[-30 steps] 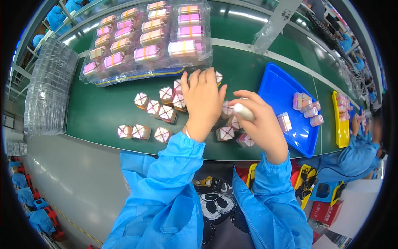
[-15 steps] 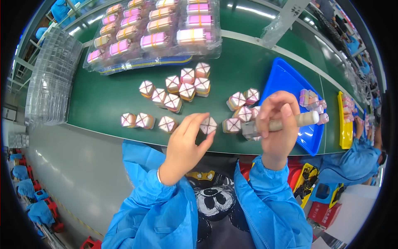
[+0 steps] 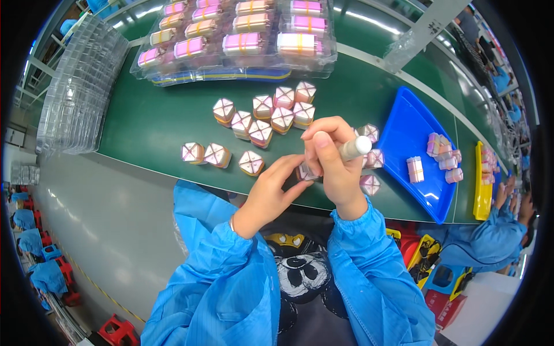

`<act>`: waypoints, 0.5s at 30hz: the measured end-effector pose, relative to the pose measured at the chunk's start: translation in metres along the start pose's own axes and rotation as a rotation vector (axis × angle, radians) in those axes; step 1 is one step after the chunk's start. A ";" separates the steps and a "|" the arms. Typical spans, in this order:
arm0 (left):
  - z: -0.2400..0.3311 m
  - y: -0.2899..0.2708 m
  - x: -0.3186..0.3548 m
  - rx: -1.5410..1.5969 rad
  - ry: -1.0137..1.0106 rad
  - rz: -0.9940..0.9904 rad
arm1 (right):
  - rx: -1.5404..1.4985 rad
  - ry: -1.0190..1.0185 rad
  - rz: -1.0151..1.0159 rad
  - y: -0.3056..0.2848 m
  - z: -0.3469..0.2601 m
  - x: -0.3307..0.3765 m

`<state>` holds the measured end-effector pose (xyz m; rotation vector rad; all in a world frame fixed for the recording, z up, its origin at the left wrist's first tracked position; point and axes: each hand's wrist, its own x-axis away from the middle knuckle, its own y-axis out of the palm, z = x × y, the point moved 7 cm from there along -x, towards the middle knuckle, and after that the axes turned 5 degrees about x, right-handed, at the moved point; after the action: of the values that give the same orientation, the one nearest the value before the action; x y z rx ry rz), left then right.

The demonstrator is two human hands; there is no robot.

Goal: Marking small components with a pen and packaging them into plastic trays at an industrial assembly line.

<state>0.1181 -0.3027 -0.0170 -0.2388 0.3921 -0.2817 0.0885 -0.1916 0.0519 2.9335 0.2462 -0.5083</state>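
Note:
My left hand pinches a small block with a white top marked by crossing dark lines, near the table's front edge. My right hand is closed around a cream stick-shaped tool with a rounded white end pointing up and right. The tool's lower end is at the block, partly hidden by my fingers, so I cannot tell if they touch. Several similar blocks stand left of and beyond my hands, with pink, white and orange sides. A few more blocks stand behind and right of my right hand.
A blue tray with several pink-and-white blocks lies to the right, then a yellow tray. Clear plastic trays of banded blocks stand at the back. Stacked clear trays rise at left. A co-worker's blue sleeve is at right.
My right hand has moved left with the stick-shaped tool, bringing its lower end to the block in my left hand. One block in the blue tray, previously behind my hand, now shows.

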 end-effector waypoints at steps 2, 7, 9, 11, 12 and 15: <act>0.000 0.000 0.001 -0.012 0.010 -0.008 | 0.085 -0.019 0.005 0.002 -0.001 0.000; 0.001 0.001 0.001 -0.012 0.031 -0.016 | 0.101 0.041 0.018 0.004 0.008 0.007; 0.003 0.000 0.001 -0.012 0.032 -0.011 | 0.136 0.031 0.038 0.003 0.010 0.008; 0.003 0.000 0.001 -0.015 0.032 -0.009 | 0.154 0.031 0.051 0.001 0.013 0.009; 0.003 0.000 0.002 -0.018 0.032 -0.008 | 0.155 0.037 0.052 0.001 0.015 0.009; 0.002 -0.001 0.001 -0.019 0.027 -0.004 | 0.150 0.051 0.056 0.001 0.021 0.008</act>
<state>0.1199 -0.3039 -0.0156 -0.2548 0.4218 -0.2850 0.0894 -0.1953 0.0297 3.0920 0.1364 -0.4639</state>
